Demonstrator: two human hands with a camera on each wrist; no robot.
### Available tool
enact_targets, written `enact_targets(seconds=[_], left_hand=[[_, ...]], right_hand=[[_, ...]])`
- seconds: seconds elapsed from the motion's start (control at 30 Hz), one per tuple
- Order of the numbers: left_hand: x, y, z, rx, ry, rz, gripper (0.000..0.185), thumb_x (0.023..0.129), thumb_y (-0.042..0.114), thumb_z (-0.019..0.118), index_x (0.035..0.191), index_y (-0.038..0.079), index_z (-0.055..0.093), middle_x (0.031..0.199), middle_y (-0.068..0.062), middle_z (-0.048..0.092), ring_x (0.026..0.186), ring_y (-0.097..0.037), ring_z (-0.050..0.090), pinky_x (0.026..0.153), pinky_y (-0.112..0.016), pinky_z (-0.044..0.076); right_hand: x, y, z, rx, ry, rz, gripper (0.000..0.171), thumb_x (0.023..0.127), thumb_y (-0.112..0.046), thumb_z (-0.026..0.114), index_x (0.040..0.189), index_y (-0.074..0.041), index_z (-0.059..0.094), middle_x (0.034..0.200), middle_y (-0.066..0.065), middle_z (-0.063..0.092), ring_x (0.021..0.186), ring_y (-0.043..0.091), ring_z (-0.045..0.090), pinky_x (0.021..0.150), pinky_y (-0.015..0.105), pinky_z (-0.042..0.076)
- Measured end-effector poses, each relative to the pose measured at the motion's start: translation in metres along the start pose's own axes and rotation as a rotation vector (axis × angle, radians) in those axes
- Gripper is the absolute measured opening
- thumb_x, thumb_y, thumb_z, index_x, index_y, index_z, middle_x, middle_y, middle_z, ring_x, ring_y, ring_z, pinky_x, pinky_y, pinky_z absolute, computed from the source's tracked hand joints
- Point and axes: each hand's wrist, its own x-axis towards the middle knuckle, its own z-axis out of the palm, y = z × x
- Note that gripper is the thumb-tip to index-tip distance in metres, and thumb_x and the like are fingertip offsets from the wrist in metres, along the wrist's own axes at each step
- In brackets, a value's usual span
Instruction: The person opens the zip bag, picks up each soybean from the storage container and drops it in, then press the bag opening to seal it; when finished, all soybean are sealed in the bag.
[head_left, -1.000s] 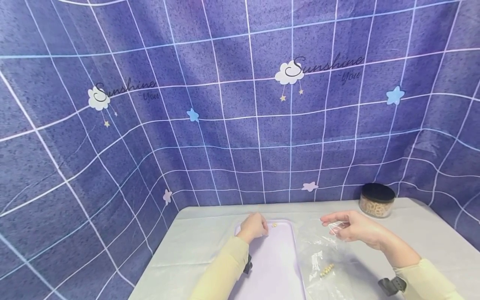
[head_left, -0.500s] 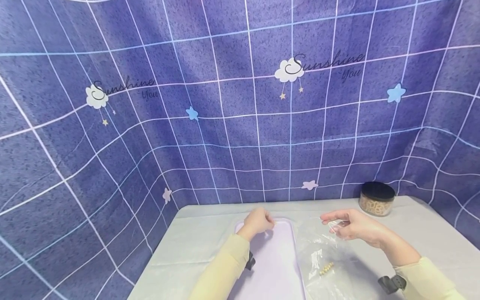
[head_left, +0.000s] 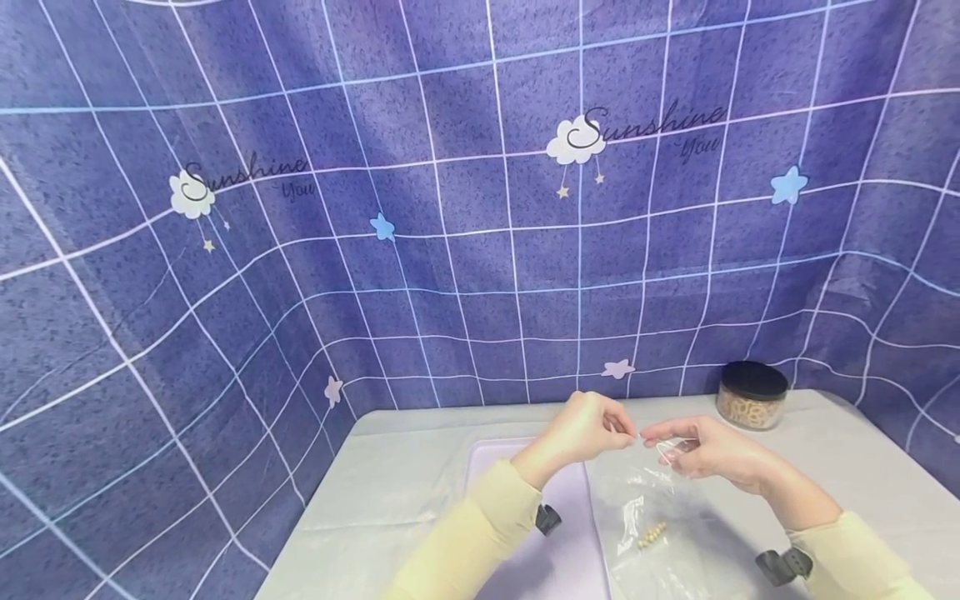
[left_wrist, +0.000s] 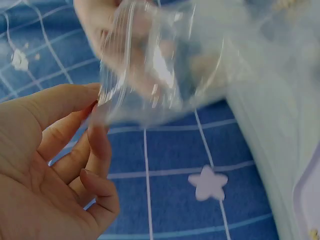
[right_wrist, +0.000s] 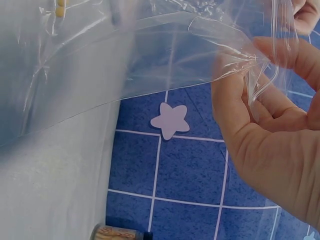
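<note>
We see the right hand [head_left: 705, 454] pinching the rim of a clear, crinkled plastic bag [head_left: 660, 508] holding small tan beads [head_left: 652, 534] — above the table, at 3 o'clock of the lilac rectangular tray [head_left: 570, 533]. The left hand [head_left: 585, 429], fingers curled, pinches the same rim.

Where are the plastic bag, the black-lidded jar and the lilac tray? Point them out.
plastic bag [head_left: 652, 500], head view, its clear wall above the beads.
black-lidded jar [head_left: 752, 380], head view, its lid.
lilac tray [head_left: 573, 533], head view, its bare floor.
</note>
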Motion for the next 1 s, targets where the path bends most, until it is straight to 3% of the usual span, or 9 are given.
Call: enact_targets(seconds=[0.1,0.3,0.5,0.6,0.73,0.87,1.0], left_hand=[[0.001,0.005,0.01,0.047,-0.009,0.04,0.004,0.078,0.021,0.077,0.08,0.024,0.074,0.071,0.019,0.067,0.06,0.016,0.05,0.057,-0.004,0.042],[0.002,0.006,0.023,0.092,0.014,0.065,0.006,0.076,0.023,0.078,0.079,0.026,0.073,0.072,0.019,0.068,0.058,0.017,0.047,0.055,-0.004,0.039],[0.005,-0.001,0.015,-0.013,0.15,-0.019,0.006,0.083,0.03,0.072,0.085,0.025,0.073,0.074,0.018,0.067,0.055,0.009,0.049,0.051,-0.009,0.041],[0.008,-0.021,0.009,-0.033,0.232,-0.093,0.009,0.086,0.029,0.067,0.087,0.022,0.073,0.077,0.014,0.069,0.061,0.007,0.053,0.057,-0.01,0.044],[0.007,-0.067,0.009,-0.036,0.278,-0.219,0.008,0.086,0.024,0.068,0.087,0.019,0.074,0.078,0.009,0.071,0.065,0.002,0.058,0.063,-0.015,0.047],[-0.004,-0.112,0.019,-0.014,0.279,-0.367,0.005,0.082,0.02,0.07,0.084,0.018,0.074,0.077,0.007,0.071,0.068,-0.004,0.062,0.065,-0.022,0.05],[-0.017,-0.14,0.032,0.021,0.23,-0.496,0.005,0.079,0.017,0.07,0.082,0.018,0.074,0.076,0.007,0.069,0.068,-0.006,0.06,0.064,-0.025,0.049]], right_hand=[[0.0,0.004,0.0,0.005,-0.005,-0.015,0.057,0.077,0.001,0.06,0.132,0.004,0.049,0.122,0.018,0.058,0.102,0.025,0.059,0.068,0.034,0.053],[0.0,0.008,0.0,0.012,0.003,-0.017,0.056,0.077,-0.001,0.062,0.132,0.005,0.049,0.118,0.018,0.06,0.099,0.025,0.06,0.068,0.032,0.053],[-0.002,0.007,-0.002,0.001,0.024,-0.01,0.059,0.075,0.002,0.061,0.132,0.006,0.048,0.119,0.018,0.06,0.09,0.018,0.062,0.064,0.029,0.053],[-0.002,0.006,-0.003,-0.014,0.03,-0.008,0.06,0.074,0.002,0.061,0.133,0.004,0.049,0.113,0.015,0.062,0.079,0.011,0.06,0.06,0.026,0.051],[-0.002,0.007,-0.004,-0.011,0.029,-0.016,0.06,0.074,0.005,0.058,0.133,0.004,0.048,0.109,0.012,0.063,0.072,0.008,0.057,0.059,0.025,0.05],[-0.002,0.008,-0.004,-0.004,0.024,-0.013,0.059,0.075,0.008,0.056,0.133,0.003,0.049,0.11,0.012,0.062,0.073,0.007,0.056,0.06,0.026,0.051],[-0.002,0.009,-0.003,-0.005,0.029,-0.01,0.058,0.075,0.006,0.058,0.132,0.002,0.05,0.108,0.012,0.062,0.073,0.006,0.056,0.06,0.025,0.051]])
